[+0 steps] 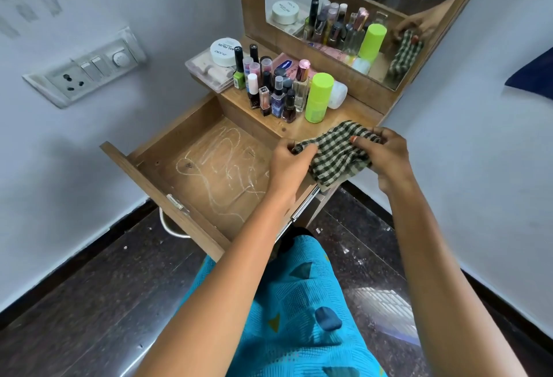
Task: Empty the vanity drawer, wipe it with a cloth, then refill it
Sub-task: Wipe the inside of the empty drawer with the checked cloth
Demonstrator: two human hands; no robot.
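Head view: both sets of fingers [294, 149] pinching checked cloth [335, 155]; empty drawer [143, 152] lies down-left, my left hand [288, 164] nearer.

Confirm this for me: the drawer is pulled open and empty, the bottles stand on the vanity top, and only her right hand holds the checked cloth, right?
Not quite. Both hands hold the checked cloth: the left hand and the right hand each grip it, as the head view shows. The drawer is open and empty, and the bottles stand on the vanity top.
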